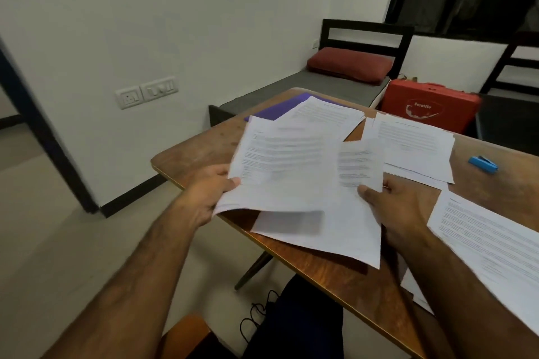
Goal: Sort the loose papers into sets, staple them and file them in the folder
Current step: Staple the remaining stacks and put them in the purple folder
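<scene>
The sorting step is, I judge, the one going on. In the middle of the frame the left hand [214, 188] is gripping a sheaf of papers [280, 166] by its lower left corner, above the table [198, 151]. The right hand [390, 204] is pinching a single sheet [360, 163] at its lower edge. One pile [414, 148] is lying at centre right. The purple folder [274, 108] is lying at upper centre, partly covered, and the blue stapler [482, 164] at the right is untouched. Next, the single sheet is probably needing to go to its matching set, with edges squared before stapling.
</scene>
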Action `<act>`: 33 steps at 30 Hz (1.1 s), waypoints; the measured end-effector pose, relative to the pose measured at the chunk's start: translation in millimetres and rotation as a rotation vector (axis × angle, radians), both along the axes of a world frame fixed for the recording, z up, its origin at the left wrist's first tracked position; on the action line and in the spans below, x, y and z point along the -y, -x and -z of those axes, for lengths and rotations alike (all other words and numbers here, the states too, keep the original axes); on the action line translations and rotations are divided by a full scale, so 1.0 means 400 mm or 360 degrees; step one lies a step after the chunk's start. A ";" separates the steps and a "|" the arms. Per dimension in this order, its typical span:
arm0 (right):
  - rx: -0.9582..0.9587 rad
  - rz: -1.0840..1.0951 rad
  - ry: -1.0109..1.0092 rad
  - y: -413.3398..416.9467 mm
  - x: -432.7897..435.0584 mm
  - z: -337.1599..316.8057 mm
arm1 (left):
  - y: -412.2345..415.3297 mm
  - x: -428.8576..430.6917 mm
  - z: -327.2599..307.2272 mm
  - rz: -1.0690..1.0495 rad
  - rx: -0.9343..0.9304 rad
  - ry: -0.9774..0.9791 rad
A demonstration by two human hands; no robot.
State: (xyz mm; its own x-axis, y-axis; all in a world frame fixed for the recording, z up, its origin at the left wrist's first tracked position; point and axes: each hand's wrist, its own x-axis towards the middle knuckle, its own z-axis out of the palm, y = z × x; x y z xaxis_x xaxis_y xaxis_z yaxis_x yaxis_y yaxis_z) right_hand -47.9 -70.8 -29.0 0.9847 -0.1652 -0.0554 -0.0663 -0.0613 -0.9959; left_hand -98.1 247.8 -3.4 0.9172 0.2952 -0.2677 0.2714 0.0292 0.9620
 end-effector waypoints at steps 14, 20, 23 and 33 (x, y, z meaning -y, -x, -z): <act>-0.0174 -0.0154 -0.0328 0.015 -0.063 0.000 | -0.029 0.076 0.026 0.0364 0.0085 -0.0549; 0.0001 -0.0085 0.0602 0.015 -0.062 0.006 | -0.024 0.063 0.040 0.0297 0.0112 -0.1405; 0.0111 0.0090 0.0926 -0.001 -0.051 0.015 | -0.022 0.060 0.033 0.0347 0.0042 -0.1676; 0.0186 0.0090 0.0948 0.031 0.038 -0.001 | -0.047 0.328 -0.005 0.0700 0.0355 -0.1731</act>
State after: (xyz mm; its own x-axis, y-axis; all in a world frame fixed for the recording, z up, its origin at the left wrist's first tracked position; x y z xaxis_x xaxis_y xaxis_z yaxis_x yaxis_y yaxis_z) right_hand -60.2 -86.0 -28.4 0.9675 -0.1865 0.1704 0.0220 -0.6097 -0.7924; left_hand -79.3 116.5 -1.2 0.9909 -0.0828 0.1061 -0.1222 -0.8837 0.4518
